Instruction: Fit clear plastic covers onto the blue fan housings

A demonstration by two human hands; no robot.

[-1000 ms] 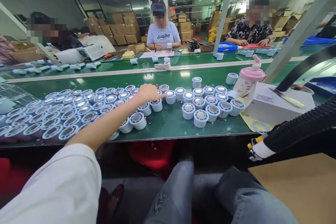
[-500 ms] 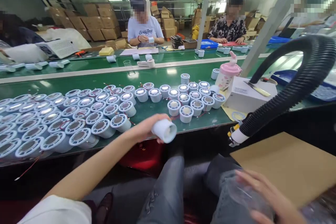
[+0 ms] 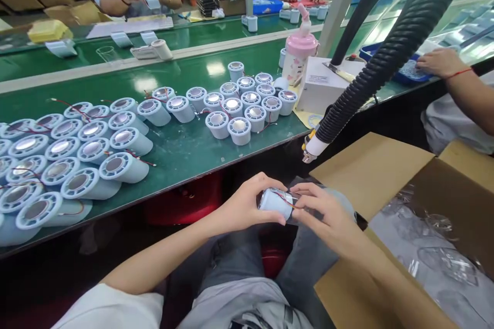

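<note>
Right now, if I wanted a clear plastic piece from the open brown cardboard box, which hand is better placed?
Likely your right hand: it is nearer the open brown cardboard box of clear plastic pieces, while your left hand grips the pale blue cylinder farther away.

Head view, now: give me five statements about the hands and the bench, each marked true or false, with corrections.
1. The left hand holds a blue cylinder. True.
2. The right hand is inside the cardboard box. False: the right hand is at one end of the held cylinder.
3. A bottle with a pink lid stands on the bench. True.
4. The cardboard box holds blue cylinders. False: it holds clear plastic pieces.
5. Red wires show among the cylinders on the bench. True.
</note>
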